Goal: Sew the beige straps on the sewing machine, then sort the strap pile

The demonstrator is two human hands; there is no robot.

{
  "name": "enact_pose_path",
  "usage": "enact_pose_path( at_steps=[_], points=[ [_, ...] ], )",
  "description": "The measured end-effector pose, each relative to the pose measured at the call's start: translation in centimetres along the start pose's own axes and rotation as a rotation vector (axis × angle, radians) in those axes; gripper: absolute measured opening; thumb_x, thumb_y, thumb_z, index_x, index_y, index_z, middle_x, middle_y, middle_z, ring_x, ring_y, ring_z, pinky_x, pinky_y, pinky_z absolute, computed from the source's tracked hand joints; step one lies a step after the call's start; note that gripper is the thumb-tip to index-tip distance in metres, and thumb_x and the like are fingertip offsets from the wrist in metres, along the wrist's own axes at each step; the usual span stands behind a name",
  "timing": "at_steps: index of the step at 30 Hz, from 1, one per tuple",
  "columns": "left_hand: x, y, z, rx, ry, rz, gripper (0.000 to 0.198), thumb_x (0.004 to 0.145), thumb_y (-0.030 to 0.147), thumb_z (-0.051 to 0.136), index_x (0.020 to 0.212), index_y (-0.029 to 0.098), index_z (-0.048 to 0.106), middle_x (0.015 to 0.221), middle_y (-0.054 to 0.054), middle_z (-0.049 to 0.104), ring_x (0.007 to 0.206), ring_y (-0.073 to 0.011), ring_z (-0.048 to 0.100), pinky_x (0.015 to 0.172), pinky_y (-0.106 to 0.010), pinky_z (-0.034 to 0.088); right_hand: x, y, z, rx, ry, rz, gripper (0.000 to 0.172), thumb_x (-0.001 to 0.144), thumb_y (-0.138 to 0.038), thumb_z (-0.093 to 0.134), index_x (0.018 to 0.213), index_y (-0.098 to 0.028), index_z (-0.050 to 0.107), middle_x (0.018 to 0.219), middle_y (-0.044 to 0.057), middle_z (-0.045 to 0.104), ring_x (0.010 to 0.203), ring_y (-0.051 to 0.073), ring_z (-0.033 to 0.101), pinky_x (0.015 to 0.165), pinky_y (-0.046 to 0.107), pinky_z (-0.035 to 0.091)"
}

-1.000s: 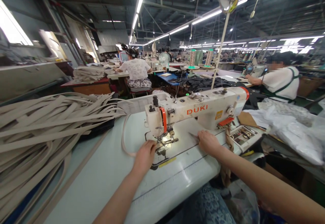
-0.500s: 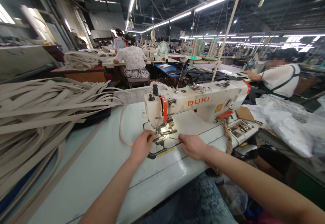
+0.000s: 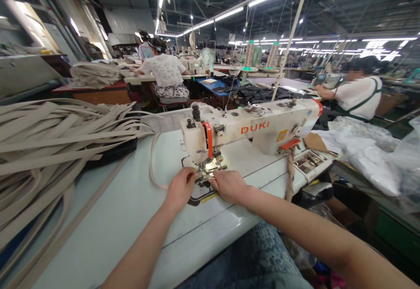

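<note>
A white sewing machine (image 3: 243, 127) with orange trim stands on the pale table, its lamp lighting the needle area (image 3: 210, 166). My left hand (image 3: 181, 187) is closed in a pinch just left of the presser foot. Its fingers grip a narrow beige fabric strap (image 3: 151, 162), which loops back over the table behind the hand. My right hand (image 3: 229, 185) is just right of the foot, thumb and fingers pinched together close to the needle plate. What those fingertips hold, if anything, is too small to make out.
Many loose beige strips (image 3: 59, 144) are heaped at the left. A small parts tray (image 3: 310, 163) sits at the table's right end, beside clear plastic bags (image 3: 370, 158). One co-worker (image 3: 164, 68) sits ahead, another (image 3: 357, 90) at the right.
My right hand has moved left, in to the needle area; a thin line that showed by its fingertips is no longer visible. My left hand stays by the foot. The view has shifted slightly.
</note>
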State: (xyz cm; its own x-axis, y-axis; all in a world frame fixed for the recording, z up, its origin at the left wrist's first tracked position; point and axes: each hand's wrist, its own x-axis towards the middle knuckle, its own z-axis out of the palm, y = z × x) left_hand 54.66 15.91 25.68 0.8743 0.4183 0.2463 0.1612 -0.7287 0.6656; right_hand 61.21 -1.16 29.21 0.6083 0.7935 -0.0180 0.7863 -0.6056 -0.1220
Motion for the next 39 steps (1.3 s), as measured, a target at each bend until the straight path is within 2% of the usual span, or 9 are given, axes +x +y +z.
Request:
enact_pose_path(
  at_steps=[10, 18, 24, 27, 30, 32, 34, 37, 39],
  points=[
    [0.1, -0.2, 0.1, -0.06, 0.001, -0.007, 0.012, 0.078, 0.029, 0.047, 0.076, 0.022, 0.056, 0.081, -0.004, 0.065, 0.081, -0.0236, 0.064, 0.078, -0.038, 0.05, 1.1, 0.1, 0.6, 0.014, -0.01, -0.077, 0.041, 0.102, -0.042, 0.031, 0.103, -0.016, 0.063, 0.102, 0.01, 0.072, 0.093, 0.025, 0.069, 0.073, 0.034, 0.052],
    [0.2, -0.5, 0.1, -0.131, -0.002, -0.011, 0.015, 0.076, 0.034, 0.048, 0.076, 0.023, 0.057, 0.082, -0.004, 0.066, 0.083, -0.0241, 0.064, 0.08, -0.039, 0.05, 1.7, 0.5, 0.2, 0.02, -0.038, -0.091, 0.038, 0.102, -0.04, 0.031, 0.105, -0.017, 0.061, 0.105, 0.01, 0.072, 0.096, 0.026, 0.068, 0.073, 0.034, 0.049],
    [0.5, -0.8, -0.2, -0.216, -0.01, -0.051, 0.028, 0.074, 0.047, 0.047, 0.077, 0.021, 0.059, 0.08, -0.006, 0.068, 0.077, -0.0242, 0.063, 0.077, -0.039, 0.051, 0.2, 1.0, 0.7, 0.078, -0.03, -0.127, 0.038, 0.103, -0.041, 0.03, 0.101, -0.018, 0.06, 0.105, 0.007, 0.071, 0.094, 0.021, 0.067, 0.069, 0.029, 0.042],
    [0.4, -0.8, -1.2, -0.31, -0.11, -0.064, 0.034, 0.07, 0.052, 0.053, 0.074, 0.021, 0.064, 0.084, -0.006, 0.07, 0.081, -0.0252, 0.065, 0.08, -0.039, 0.051, -1.1, 3.2, 0.5, 0.128, -0.015, -0.032, 0.036, 0.103, -0.041, 0.031, 0.102, -0.018, 0.059, 0.101, 0.006, 0.072, 0.09, 0.02, 0.067, 0.068, 0.028, 0.039],
    [0.2, -0.5, -2.5, -0.397, -0.255, -0.076, 0.036, 0.066, 0.056, 0.061, 0.059, 0.021, 0.066, 0.096, -0.008, 0.072, 0.094, -0.0289, 0.063, 0.089, -0.04, 0.049, -1.7, 7.2, -0.3, 0.121, 0.012, 0.18, 0.037, 0.104, -0.038, 0.028, 0.107, -0.017, 0.058, 0.099, 0.007, 0.071, 0.091, 0.021, 0.066, 0.071, 0.028, 0.04],
    [0.2, -0.4, -3.0, -0.416, -0.325, -0.08, 0.041, 0.065, 0.058, 0.065, 0.049, 0.021, 0.061, 0.098, -0.01, 0.071, 0.096, -0.0303, 0.063, 0.09, -0.041, 0.048, -1.6, 10.0, -1.0, 0.073, 0.054, 0.319, 0.037, 0.104, -0.036, 0.028, 0.114, -0.015, 0.057, 0.106, 0.01, 0.069, 0.097, 0.023, 0.064, 0.076, 0.031, 0.043],
    [0.1, -0.4, -3.2, -0.422, -0.333, -0.082, 0.044, 0.064, 0.059, 0.068, 0.045, 0.021, 0.057, 0.095, -0.01, 0.071, 0.095, -0.0302, 0.064, 0.091, -0.042, 0.049, -1.5, 11.9, -1.4, 0.001, 0.121, 0.385, 0.037, 0.102, -0.034, 0.036, 0.125, -0.011, 0.053, 0.121, 0.016, 0.063, 0.109, 0.027, 0.059, 0.087, 0.035, 0.043],
    [0.2, -0.8, -2.5, -0.427, -0.239, -0.086, 0.034, 0.062, 0.053, 0.071, 0.057, 0.021, 0.06, 0.093, -0.008, 0.07, 0.092, -0.0285, 0.065, 0.089, -0.043, 0.051, -1.5, 11.9, -1.2, -0.048, 0.21, 0.267, 0.047, 0.095, -0.026, 0.05, 0.138, -0.008, 0.045, 0.138, 0.02, 0.05, 0.126, 0.03, 0.046, 0.102, 0.042, 0.038],
    [0.2, -1.0, -1.8, -0.384, -0.154, -0.056, 0.029, 0.062, 0.048, 0.07, 0.073, 0.021, 0.065, 0.095, -0.007, 0.069, 0.091, -0.0269, 0.066, 0.09, -0.043, 0.052, -1.4, 10.1, -0.6, 0.017, 0.213, 0.082, 0.041, 0.094, -0.019, 0.051, 0.133, -0.01, 0.052, 0.132, 0.017, 0.055, 0.122, 0.027, 0.048, 0.103, 0.04, 0.037]
  ],
)
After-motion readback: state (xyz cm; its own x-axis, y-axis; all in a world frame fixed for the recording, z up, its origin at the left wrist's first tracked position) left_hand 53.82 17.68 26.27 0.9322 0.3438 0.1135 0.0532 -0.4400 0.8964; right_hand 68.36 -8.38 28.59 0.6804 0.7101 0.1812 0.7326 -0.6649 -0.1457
